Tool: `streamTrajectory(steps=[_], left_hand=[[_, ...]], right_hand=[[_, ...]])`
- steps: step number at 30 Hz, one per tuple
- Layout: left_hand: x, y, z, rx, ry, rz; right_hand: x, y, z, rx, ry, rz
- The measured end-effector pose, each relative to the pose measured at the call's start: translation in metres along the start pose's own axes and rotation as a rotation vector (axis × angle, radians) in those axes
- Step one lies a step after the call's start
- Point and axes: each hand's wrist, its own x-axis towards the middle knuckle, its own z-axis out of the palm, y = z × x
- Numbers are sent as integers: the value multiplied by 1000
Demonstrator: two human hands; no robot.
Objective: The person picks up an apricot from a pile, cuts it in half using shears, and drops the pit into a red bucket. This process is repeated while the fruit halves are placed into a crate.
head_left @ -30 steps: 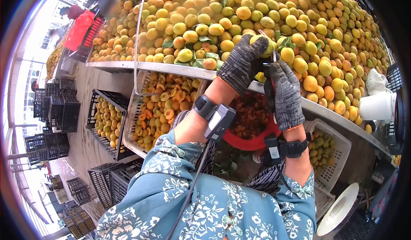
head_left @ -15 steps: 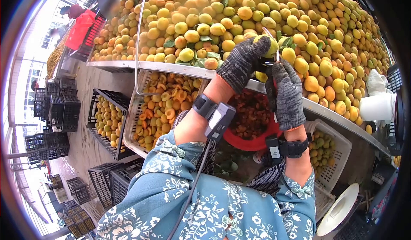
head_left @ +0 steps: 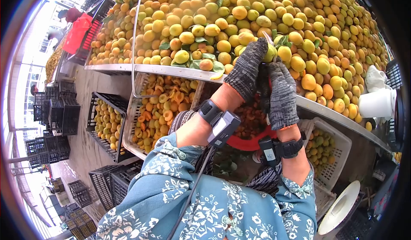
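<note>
My left hand [head_left: 248, 66], in a dark grey knitted glove, is closed around a yellow-green apricot [head_left: 270, 53] above the metal edge of the table. Right beside it, my right hand [head_left: 282, 95], gloved the same way, grips a small knife whose pale blade [head_left: 268, 38] shows past the fruit. The knife's handle is hidden by the fingers. Both hands meet at the apricot, just in front of a large heap of apricots [head_left: 239, 12]. Below the hands stands a red tub [head_left: 246, 144] with dark reddish-brown pieces in it, partly covered by my arms.
A metal table rim [head_left: 171, 71] runs across in front of me, with a bent metal rod [head_left: 134, 39] at left. Under it stand a pale crate [head_left: 128, 131] of halved apricots and a black crate [head_left: 121, 111] of whole ones. A white bucket [head_left: 376, 104] is at right.
Both hands have drawn closer together around the apricot, and the right hand has turned slightly inward. The knife's blade now shows less. A yellowish piece now hangs at the table's edge left of the hands.
</note>
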Motion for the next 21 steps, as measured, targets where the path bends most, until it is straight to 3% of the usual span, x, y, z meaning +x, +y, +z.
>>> streamTrajectory(steps=[1, 3, 4, 6, 7, 8, 9, 10, 12, 13, 15, 16, 18, 21], left_hand=[[3, -4, -4, -77, -8, -31], [3, -3, -4, -158, -18, -60], [2, 0, -4, -137, -43, -21], [3, 5, -5, -113, -74, 19], [4, 5, -8, -101, -80, -38], [4, 6, -9, -91, -85, -95], [2, 3, -8, -322, -165, -256], [3, 1, -7, -327, -164, -254], [5, 2, -4, -65, -163, 0], [3, 5, -4, -65, -164, 6], [-8, 19, -3, -61, -100, -11], [-8, 28, -8, -61, -99, -7], [0, 48, -21, 488, -290, 213], [-2, 62, -23, 507, -299, 192]], right_hand=[[0, -2, 1, 3, -3, 1], [2, -10, -1, 535, -16, 301], [0, -10, -2, 534, -17, 299], [-1, -10, -4, -70, 61, -105], [0, -13, -4, -69, 62, -105], [7, -24, -5, 442, 96, 344], [11, -29, -5, 949, 123, 796], [9, -26, -4, 946, 118, 796], [8, -17, -2, 878, 70, 808], [8, -17, 2, 880, 67, 802], [7, -22, 7, 841, 184, 512], [6, -20, 3, 844, 181, 509], [6, -13, -8, 839, -47, 501], [5, -11, -3, 774, -57, 503]])
